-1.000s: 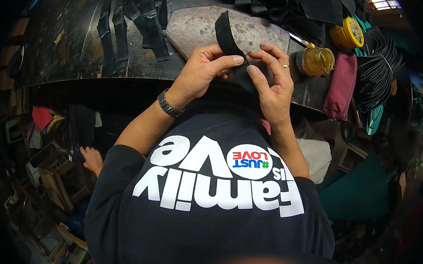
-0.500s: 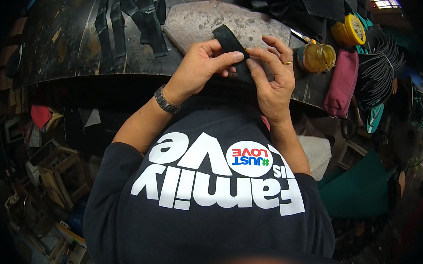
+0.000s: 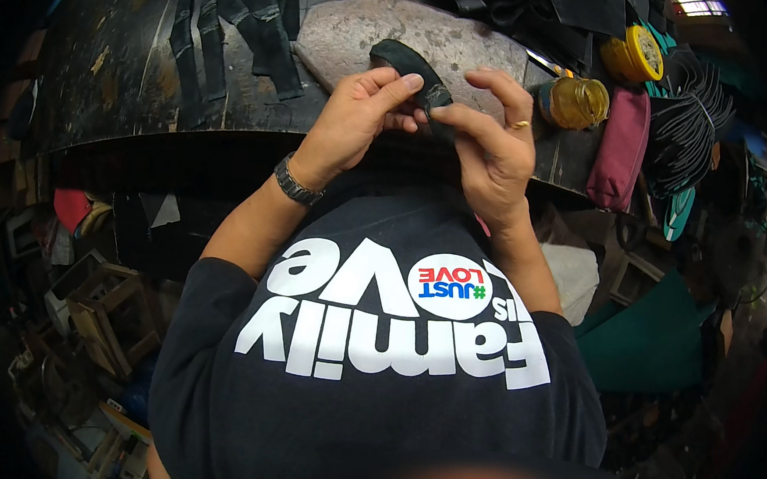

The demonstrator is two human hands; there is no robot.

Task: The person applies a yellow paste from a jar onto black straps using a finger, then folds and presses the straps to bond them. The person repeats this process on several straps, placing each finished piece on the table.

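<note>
A curved black strip (image 3: pixel 414 63), perhaps leather or fabric, is held between my two hands over the near edge of the dark table. My left hand (image 3: pixel 367 105) pinches its middle, thumb on top. The thumb and forefinger of my right hand (image 3: pixel 495 141) close on the strip's lower right part, while the other fingers are raised. Pale marks show on the strip beside my right fingertips. Behind it lies a worn pale slab (image 3: pixel 343 35).
More black strips (image 3: pixel 211 49) lie at the left of the dark table (image 3: pixel 120 92). On the right stand a glass jar (image 3: pixel 585 104), a yellow tub (image 3: pixel 634 55) and a maroon pouch (image 3: pixel 619 149). A cutter knife (image 3: pixel 548 65) rests at the slab's right edge, near a bundle of black cords (image 3: pixel 691 118).
The strip has shifted slightly left and now bends more, its pale marks turned into view. My left thumb has moved up and left along it; my right fingers still pinch it.
</note>
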